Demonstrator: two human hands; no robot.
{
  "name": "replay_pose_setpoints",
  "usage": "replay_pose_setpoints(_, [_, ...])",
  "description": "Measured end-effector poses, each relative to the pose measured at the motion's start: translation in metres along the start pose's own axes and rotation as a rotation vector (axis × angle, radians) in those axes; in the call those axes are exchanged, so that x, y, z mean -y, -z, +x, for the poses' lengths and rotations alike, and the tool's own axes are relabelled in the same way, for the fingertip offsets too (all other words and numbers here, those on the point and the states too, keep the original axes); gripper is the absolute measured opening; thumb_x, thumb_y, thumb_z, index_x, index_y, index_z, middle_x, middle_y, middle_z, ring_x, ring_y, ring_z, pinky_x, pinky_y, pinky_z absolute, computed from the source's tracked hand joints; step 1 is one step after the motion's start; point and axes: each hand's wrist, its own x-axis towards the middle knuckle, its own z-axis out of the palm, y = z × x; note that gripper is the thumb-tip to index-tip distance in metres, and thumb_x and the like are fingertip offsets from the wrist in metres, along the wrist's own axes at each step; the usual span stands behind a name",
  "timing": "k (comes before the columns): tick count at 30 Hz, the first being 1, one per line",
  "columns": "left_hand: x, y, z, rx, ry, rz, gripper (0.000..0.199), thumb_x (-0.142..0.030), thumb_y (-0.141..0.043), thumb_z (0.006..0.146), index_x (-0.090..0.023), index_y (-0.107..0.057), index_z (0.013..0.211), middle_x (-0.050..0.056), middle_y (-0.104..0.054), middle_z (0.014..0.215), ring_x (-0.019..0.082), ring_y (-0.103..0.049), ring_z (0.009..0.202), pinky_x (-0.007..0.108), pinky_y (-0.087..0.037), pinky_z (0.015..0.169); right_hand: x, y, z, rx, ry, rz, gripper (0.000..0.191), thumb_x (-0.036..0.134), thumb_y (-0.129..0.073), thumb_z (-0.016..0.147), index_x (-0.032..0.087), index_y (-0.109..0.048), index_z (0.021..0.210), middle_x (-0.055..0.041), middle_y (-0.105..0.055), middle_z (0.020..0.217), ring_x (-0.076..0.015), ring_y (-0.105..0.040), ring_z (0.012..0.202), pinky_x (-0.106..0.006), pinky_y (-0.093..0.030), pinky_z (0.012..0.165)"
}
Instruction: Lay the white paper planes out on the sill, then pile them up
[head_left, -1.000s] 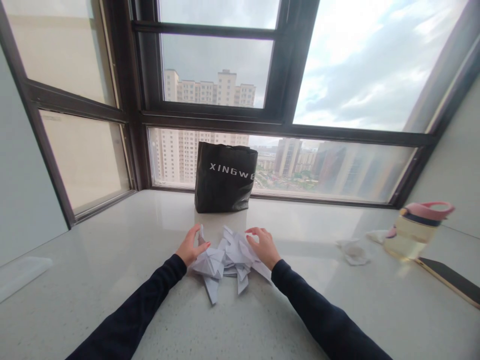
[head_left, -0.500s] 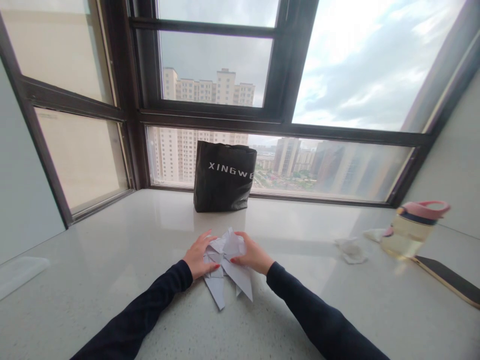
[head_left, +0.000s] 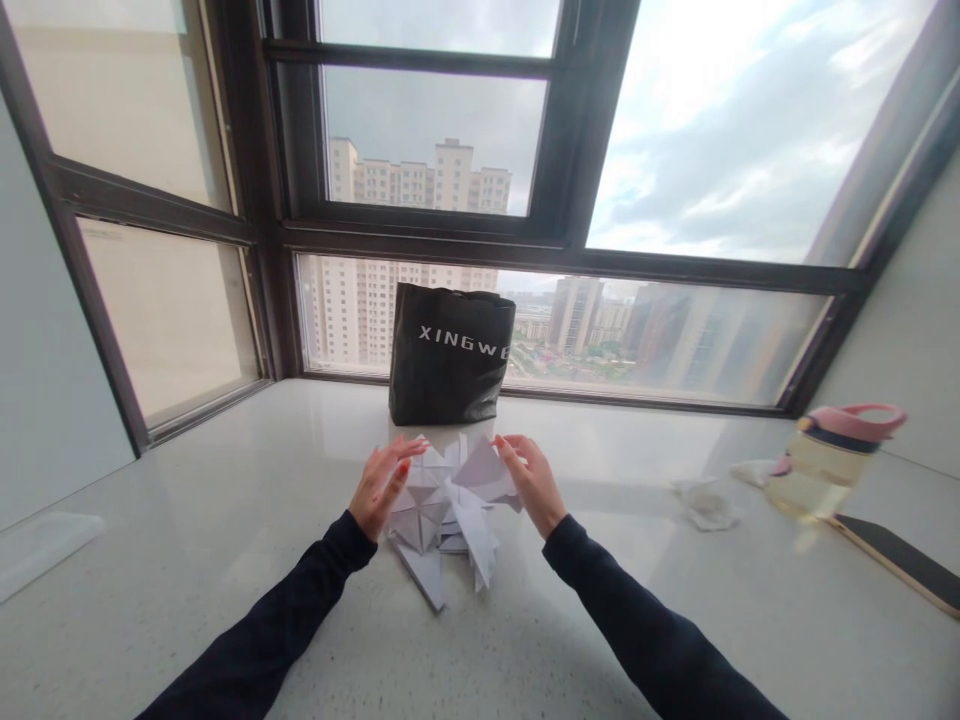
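Paper: white, angular folded-paper pieces (head_left: 424,497), heaped on pale speckled counter (head_left: 480,660), near side of black, white-lettered bag (head_left: 446,390).
L hand (head_left: 380,487): fingers spread over heap's left edge.
R hand (head_left: 534,485): thumb + fingertips by far-right flap; can't tell if pinching.
Handling: prob. best kept light; steady L side, avoid crushing creases.
Hidden: lower layers, exact no. of pcs.
Cut off: dark flat phone-like slab (head_left: 904,560), R edge.
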Motion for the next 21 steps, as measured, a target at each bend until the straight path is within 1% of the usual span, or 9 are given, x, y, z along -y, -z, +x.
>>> replay_pose_setpoints(3, [0.004,0.004,0.001,-0.047,0.094,-0.083,0.045,-0.046,-0.024,0.084,-0.016,-0.044,0.112,0.006,-0.064,0.083,0.023,-0.047,0.105,0.043,-0.025,0.094,-0.011,0.003,0.006,0.116,-0.005,-0.212,0.043,0.053,-0.035,0.077,0.018,-0.059,0.072,-0.0072,-0.056,0.083,-0.0192,-0.051,0.085,-0.031,-0.038,0.077])
replay_pose_setpoints(4, [0.006,0.004,0.002,-0.064,0.12,-0.09,0.044,-0.044,-0.027,0.084,-0.015,-0.042,0.113,0.006,-0.064,0.081,0.023,-0.05,0.101,0.041,-0.029,0.092,-0.015,0.003,0.007,0.164,-0.015,-0.241,0.041,0.052,-0.038,0.076,0.017,-0.06,0.073,-0.0069,-0.056,0.082,-0.019,-0.052,0.084,-0.031,-0.038,0.078])
replay_pose_setpoints(6, [0.015,0.002,0.002,-0.071,0.176,-0.025,0.042,-0.041,-0.033,0.082,-0.014,-0.041,0.113,0.009,-0.061,0.092,0.022,-0.051,0.099,0.038,-0.034,0.089,-0.023,0.003,0.006,0.247,-0.045,-0.288,0.037,0.05,-0.046,0.072,0.017,-0.06,0.081,-0.007,-0.056,0.084,-0.0192,-0.053,0.081,-0.032,-0.038,0.076])
replay_pose_setpoints(8, [0.027,-0.002,0.001,-0.006,0.247,0.12,0.043,-0.042,-0.038,0.079,-0.013,-0.044,0.11,0.014,-0.053,0.11,0.024,-0.047,0.105,0.037,-0.032,0.09,-0.029,0.004,0.004,0.307,-0.083,-0.351,0.042,0.049,-0.055,0.065,0.017,-0.057,0.094,-0.0084,-0.056,0.09,-0.0218,-0.052,0.084,-0.035,-0.037,0.077])
replay_pose_setpoints(12, [0.047,-0.017,-0.011,0.244,0.358,0.296,0.058,-0.052,-0.05,0.068,-0.014,-0.047,0.112,0.017,-0.041,0.124,0.034,-0.038,0.112,0.049,-0.027,0.09,-0.035,0.007,-0.001,0.39,-0.149,-0.467,0.077,0.044,-0.068,0.05,0.012,-0.044,0.115,-0.0158,-0.052,0.101,-0.0303,-0.047,0.096,-0.042,-0.032,0.082])
replay_pose_setpoints(14, [0.049,-0.025,-0.017,0.341,0.318,0.316,0.069,-0.055,-0.058,0.06,-0.017,-0.045,0.116,0.016,-0.037,0.127,0.036,-0.036,0.113,0.05,-0.026,0.091,-0.035,0.006,-0.003,0.428,-0.155,-0.466,0.087,0.037,-0.071,0.046,0.009,-0.037,0.12,-0.0177,-0.051,0.105,-0.0302,-0.046,0.098,-0.04,-0.033,0.082])
replay_pose_setpoints(16, [0.047,-0.031,-0.02,0.407,0.219,0.284,0.077,-0.052,-0.063,0.055,-0.018,-0.041,0.12,0.015,-0.034,0.129,0.033,-0.034,0.115,0.045,-0.026,0.093,-0.034,0.001,-0.005,0.454,-0.143,-0.409,0.085,0.027,-0.071,0.046,0.01,-0.035,0.122,-0.0147,-0.052,0.104,-0.0267,-0.048,0.096,-0.037,-0.035,0.081])
replay_pose_setpoints(18, [0.042,-0.035,-0.02,0.394,0.119,0.197,0.077,-0.043,-0.066,0.055,-0.016,-0.038,0.121,0.014,-0.035,0.128,0.029,-0.034,0.116,0.04,-0.027,0.095,-0.032,-0.005,-0.007,0.464,-0.134,-0.342,0.074,0.018,-0.067,0.048,0.014,-0.042,0.117,-0.0086,-0.057,0.097,-0.0226,-0.052,0.088,-0.034,-0.038,0.076])
replay_pose_setpoints(21, [0.032,-0.034,-0.015,0.27,0.022,0.081,0.063,-0.026,-0.061,0.062,-0.017,-0.037,0.12,0.011,-0.041,0.123,0.024,-0.037,0.114,0.037,-0.028,0.096,-0.029,-0.01,-0.007,0.445,-0.132,-0.293,0.048,0.012,-0.062,0.052,0.016,-0.056,0.099,-0.003,-0.06,0.079,-0.0189,-0.054,0.073,-0.031,-0.041,0.066])
